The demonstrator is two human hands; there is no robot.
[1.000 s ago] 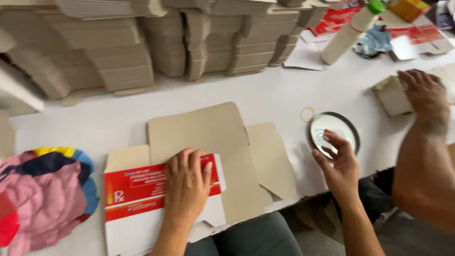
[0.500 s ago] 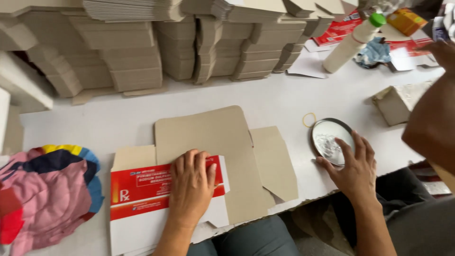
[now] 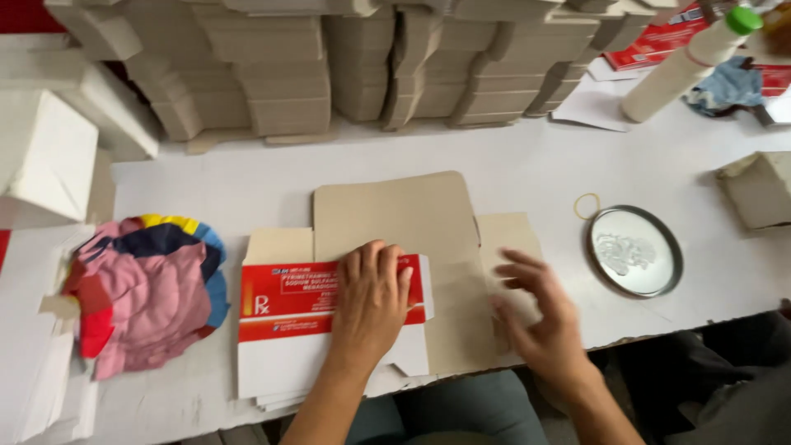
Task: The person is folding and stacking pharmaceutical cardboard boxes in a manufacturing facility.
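Observation:
A flat, unfolded carton blank (image 3: 428,222) lies on the white table, brown inside up, with a folded-over red and white printed panel (image 3: 288,301) at its near left. My left hand (image 3: 372,301) presses flat on that red panel, fingers together. My right hand (image 3: 540,317) hovers with fingers spread over the blank's right flap (image 3: 507,235), holding nothing. A round metal lid (image 3: 636,251) with white paste in it sits just right of the blank.
Stacks of folded brown cartons (image 3: 280,74) line the far side. A colourful cloth bundle (image 3: 152,284) lies at the left, a white box (image 3: 41,156) beyond it. A rubber band (image 3: 587,206), a green-capped white bottle (image 3: 688,62) and a small carton (image 3: 762,189) are at the right.
My right hand has left the metal lid and moved left onto the blank's right flap. Another person's arm at the right has gone out of view. My left hand stays put.

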